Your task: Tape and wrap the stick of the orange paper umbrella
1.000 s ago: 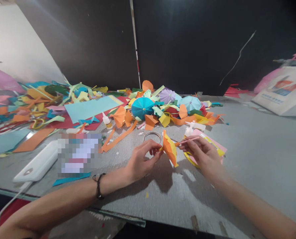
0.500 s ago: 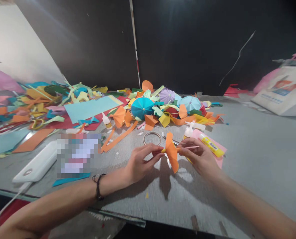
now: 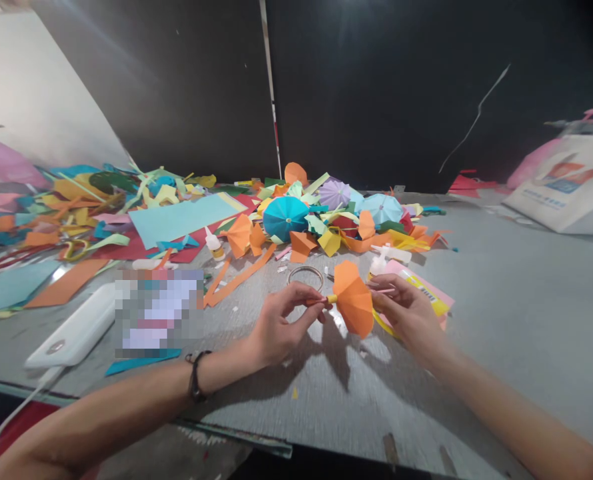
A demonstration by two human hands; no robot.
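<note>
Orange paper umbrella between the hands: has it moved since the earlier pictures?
Yes. The orange paper umbrella has shifted slightly to the right in the view, away from the metal ring, which stays in place.

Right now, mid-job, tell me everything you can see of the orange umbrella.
The orange umbrella looks like creased paper: a spread, pleated canopy with angular edges, a short yellow collar on its left side and a thin pink stick showing on the right. It is held sideways above the gray tabletop. The left hand pinches the end beside the collar; the right hand is at the stick, its exact grip unclear.
</note>
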